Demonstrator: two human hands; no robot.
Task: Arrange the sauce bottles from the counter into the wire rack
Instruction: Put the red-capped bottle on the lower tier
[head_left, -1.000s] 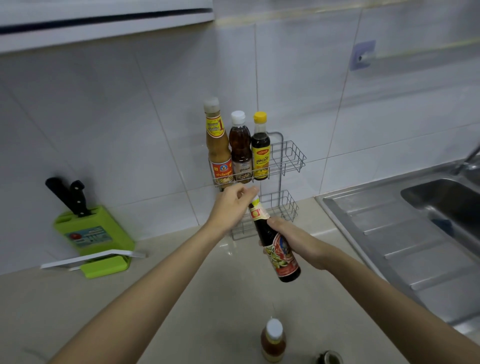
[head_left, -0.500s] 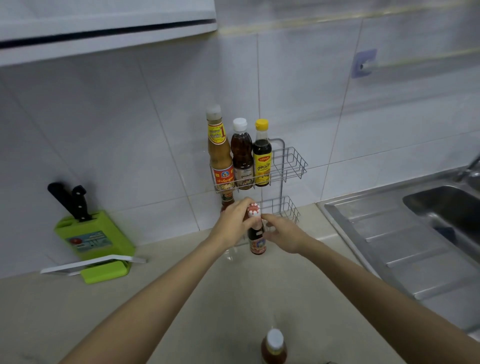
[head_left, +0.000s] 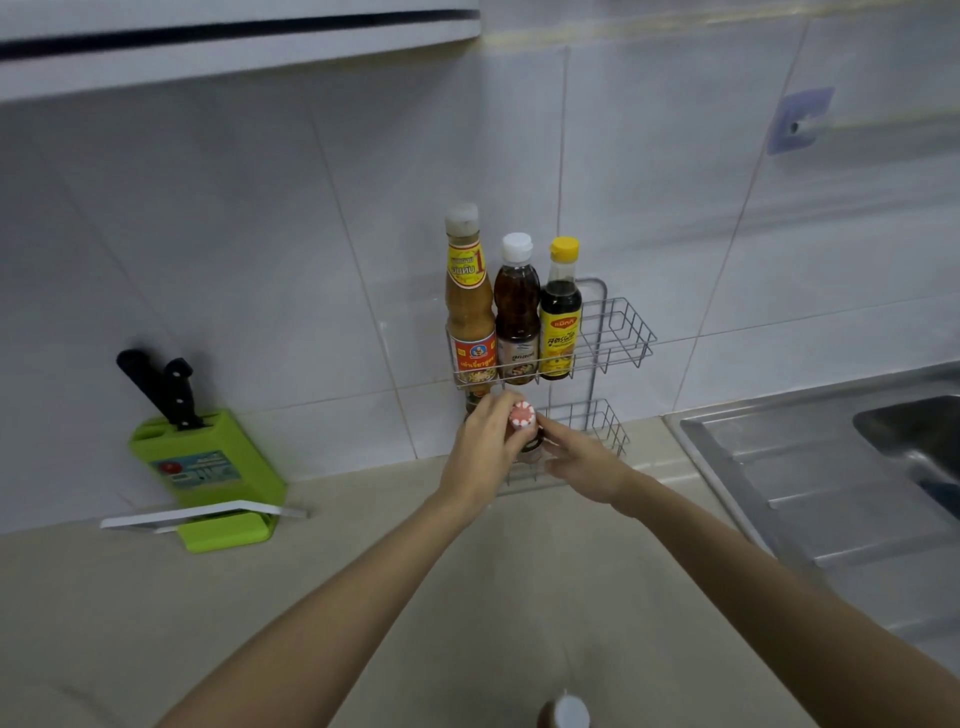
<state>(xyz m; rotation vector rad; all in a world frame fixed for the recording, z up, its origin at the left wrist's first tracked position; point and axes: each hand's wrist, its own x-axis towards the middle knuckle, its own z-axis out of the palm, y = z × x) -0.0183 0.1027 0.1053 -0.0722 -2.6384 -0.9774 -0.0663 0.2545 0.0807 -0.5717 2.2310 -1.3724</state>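
A two-tier wire rack (head_left: 621, 332) hangs against the tiled wall. Its upper tier holds three bottles: a tall tan sauce bottle (head_left: 469, 296), a brown bottle with a white cap (head_left: 516, 312) and a dark bottle with a yellow cap (head_left: 560, 312). A dark bottle with a red-and-white cap (head_left: 522, 417) stands upright in the lower tier. My left hand (head_left: 483, 449) wraps its neck and my right hand (head_left: 584, 457) touches its right side. Another bottle (head_left: 475, 401) shows partly behind my left hand. A white-capped bottle (head_left: 566, 713) stands on the counter at the bottom edge.
A green knife block (head_left: 208, 467) with two black-handled knives stands at the left by the wall, a white flat piece (head_left: 197, 515) in front of it. A steel sink and drainboard (head_left: 831, 493) fill the right. A cabinet edge (head_left: 234, 47) hangs overhead.
The dark bottle was tilted above the counter in both hands; it has swung upright and moved back into the rack's lower tier. Both hands followed it toward the wall.
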